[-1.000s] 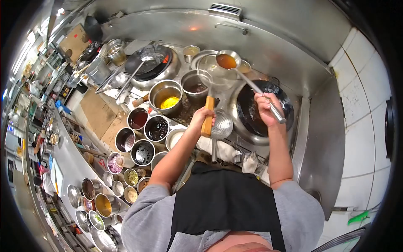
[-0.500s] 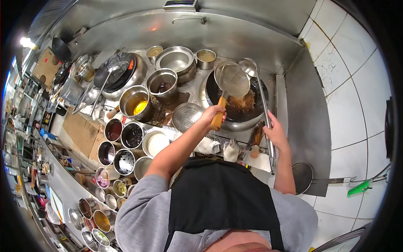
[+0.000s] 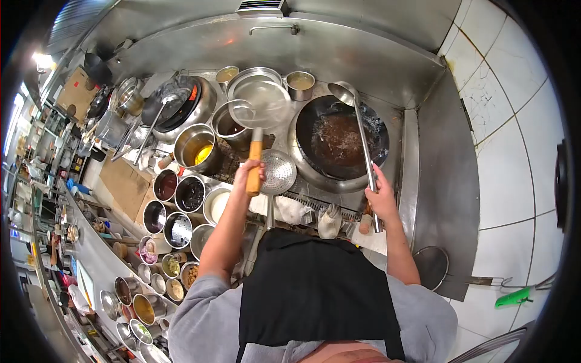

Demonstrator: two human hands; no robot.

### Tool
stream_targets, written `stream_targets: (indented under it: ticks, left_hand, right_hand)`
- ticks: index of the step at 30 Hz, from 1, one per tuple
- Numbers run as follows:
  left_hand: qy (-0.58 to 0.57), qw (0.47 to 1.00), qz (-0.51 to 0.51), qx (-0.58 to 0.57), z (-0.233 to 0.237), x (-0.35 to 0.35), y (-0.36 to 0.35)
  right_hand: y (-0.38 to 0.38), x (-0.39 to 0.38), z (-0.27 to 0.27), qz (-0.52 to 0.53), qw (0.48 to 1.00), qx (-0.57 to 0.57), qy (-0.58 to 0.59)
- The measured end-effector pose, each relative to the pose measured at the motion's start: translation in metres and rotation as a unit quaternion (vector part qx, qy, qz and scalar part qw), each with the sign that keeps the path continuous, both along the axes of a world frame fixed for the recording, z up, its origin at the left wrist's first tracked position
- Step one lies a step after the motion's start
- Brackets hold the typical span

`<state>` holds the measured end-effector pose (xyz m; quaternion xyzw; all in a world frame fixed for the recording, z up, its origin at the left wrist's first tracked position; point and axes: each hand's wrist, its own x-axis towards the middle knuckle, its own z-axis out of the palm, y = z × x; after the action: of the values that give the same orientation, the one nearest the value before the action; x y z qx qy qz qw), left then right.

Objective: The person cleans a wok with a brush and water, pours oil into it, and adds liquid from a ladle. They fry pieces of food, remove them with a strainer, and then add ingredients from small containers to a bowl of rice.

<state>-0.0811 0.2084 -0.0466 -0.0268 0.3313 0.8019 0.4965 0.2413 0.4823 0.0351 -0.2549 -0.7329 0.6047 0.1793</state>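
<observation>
My left hand [image 3: 249,176] is closed round the wooden handle [image 3: 255,166] of a fine-mesh strainer [image 3: 261,104]. The strainer's blurred head hangs over the large steel pot and partly over the smaller pot [image 3: 235,140] of dark liquid. In my right hand [image 3: 380,196] is the long metal handle of a ladle [image 3: 343,92], whose bowl is over the far edge of the wok. Brown bubbling liquid lies in the black wok [image 3: 345,139]. Below the strainer, a perforated skimmer [image 3: 278,172] rests beside the wok.
A second wok [image 3: 166,106] sits at the left, near a pot with yellow liquid [image 3: 196,147]. Sauce containers [image 3: 190,195] and small ingredient bowls [image 3: 175,289] stand left of my body. A white cloth [image 3: 330,221] hangs at the stove's front edge. A tap [image 3: 293,29] is on the back wall.
My left hand has moved the strainer left, away from the wok. The brown mass in the wok has given way to bubbling liquid. My right hand and the ladle have shifted slightly left.
</observation>
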Motion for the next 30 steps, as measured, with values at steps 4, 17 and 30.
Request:
stream_targets:
  ticks: [4, 17, 30]
  left_hand:
    - [0.017, 0.996, 0.078, -0.043, -0.003, -0.028, -0.03]
    - [0.028, 0.973, 0.178, -0.142, 0.017, 0.081, -0.106]
    - [0.034, 0.798, 0.591, -0.111, 0.052, 0.258, -0.32]
  right_hand:
    - [0.005, -0.006, -0.001, 0.003, 1.0, 0.019, -0.017]
    - [-0.02, -0.149, -0.013, 0.229, 0.911, -0.333, 0.083]
    - [-0.165, -0.284, -0.03, 0.372, 0.745, -0.55, 0.066]
